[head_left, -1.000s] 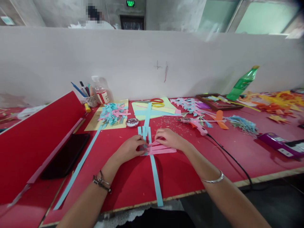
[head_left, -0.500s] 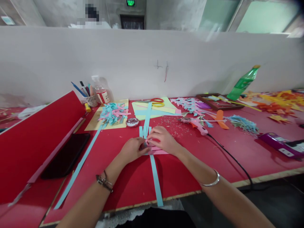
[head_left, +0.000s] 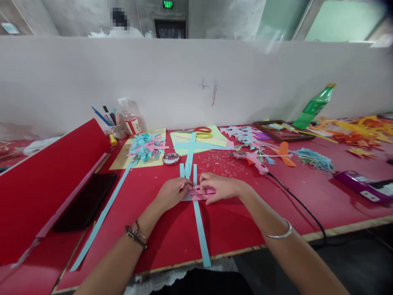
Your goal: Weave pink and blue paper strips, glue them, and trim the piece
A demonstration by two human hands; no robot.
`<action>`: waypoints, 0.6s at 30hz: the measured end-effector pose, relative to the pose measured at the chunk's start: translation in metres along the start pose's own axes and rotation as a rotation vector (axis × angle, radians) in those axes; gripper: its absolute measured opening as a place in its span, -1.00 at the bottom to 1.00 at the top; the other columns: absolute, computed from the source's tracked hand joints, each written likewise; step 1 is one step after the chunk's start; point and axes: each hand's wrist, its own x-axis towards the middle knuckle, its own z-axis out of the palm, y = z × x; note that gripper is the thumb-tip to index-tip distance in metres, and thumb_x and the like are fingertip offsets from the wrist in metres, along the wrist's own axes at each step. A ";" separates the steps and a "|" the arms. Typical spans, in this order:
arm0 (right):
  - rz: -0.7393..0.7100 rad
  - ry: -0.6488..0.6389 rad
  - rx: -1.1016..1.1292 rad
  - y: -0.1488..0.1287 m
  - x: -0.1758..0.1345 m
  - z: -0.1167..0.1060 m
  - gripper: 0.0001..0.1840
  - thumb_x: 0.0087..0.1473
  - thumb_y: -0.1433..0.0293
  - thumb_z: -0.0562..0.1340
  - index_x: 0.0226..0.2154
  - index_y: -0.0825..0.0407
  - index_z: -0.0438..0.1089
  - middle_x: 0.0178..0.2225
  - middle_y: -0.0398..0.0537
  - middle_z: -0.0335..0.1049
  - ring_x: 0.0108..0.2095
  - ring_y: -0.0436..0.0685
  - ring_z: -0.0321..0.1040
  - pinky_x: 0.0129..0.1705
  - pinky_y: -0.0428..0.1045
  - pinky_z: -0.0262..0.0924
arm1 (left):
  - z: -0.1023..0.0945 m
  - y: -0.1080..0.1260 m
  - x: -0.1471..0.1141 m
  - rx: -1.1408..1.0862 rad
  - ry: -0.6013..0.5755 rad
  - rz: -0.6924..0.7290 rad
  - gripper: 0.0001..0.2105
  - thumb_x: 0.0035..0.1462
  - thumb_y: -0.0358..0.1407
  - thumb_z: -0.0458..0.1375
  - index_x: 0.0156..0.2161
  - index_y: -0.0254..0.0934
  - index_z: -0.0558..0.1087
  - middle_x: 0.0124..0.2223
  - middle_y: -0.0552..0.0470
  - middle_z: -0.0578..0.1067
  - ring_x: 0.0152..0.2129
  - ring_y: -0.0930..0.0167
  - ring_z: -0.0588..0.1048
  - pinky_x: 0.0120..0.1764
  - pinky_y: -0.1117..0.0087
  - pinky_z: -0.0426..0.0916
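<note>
On the red table, pink paper strips (head_left: 199, 192) lie crosswise over and under several light blue paper strips (head_left: 195, 174), forming a small woven patch. My left hand (head_left: 171, 194) is closed at the patch's left end, its fingertips pinching the pink strips. At the right end, my right hand (head_left: 223, 187) grips the pink strips, index finger at their far side and thumb at the near side. One long blue strip (head_left: 201, 233) runs from the patch toward me, past the table's front edge. Parts of the weave are hidden under my fingers.
Beyond the patch lie scissors (head_left: 203, 132) on paper sheets and a round tin (head_left: 171, 159). A pink glue gun (head_left: 250, 159) with a black cord rests to the right. Left are a black phone (head_left: 86, 203) and a tilted red board (head_left: 55, 184). A green bottle (head_left: 315, 107) leans at back right.
My right hand has moved right, from the middle of the weave to the right part of the pink strips, uncovering more of them. The left hand stays at the left end.
</note>
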 end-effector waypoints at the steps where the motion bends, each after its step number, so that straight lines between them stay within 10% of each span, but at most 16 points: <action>1: -0.008 -0.001 0.008 0.000 0.001 0.001 -0.82 -0.18 0.35 0.29 -0.46 0.08 0.31 -0.27 -0.07 0.12 -0.26 0.05 0.12 -0.24 -0.06 0.12 | 0.000 0.001 0.000 0.007 -0.005 -0.001 -0.76 0.11 -0.35 -0.10 -0.22 -0.23 0.40 -0.23 0.06 0.49 -0.29 0.42 0.43 -0.27 0.44 0.29; 18: -0.003 0.030 0.025 0.002 0.003 0.003 -0.88 -0.14 0.41 0.25 -0.43 0.07 0.35 -0.32 -0.08 0.11 -0.28 0.04 0.14 -0.25 -0.07 0.10 | -0.001 0.000 0.001 -0.016 -0.022 0.013 -0.77 0.10 -0.35 -0.09 -0.22 -0.26 0.40 -0.23 0.03 0.49 -0.29 0.40 0.43 -0.26 0.44 0.28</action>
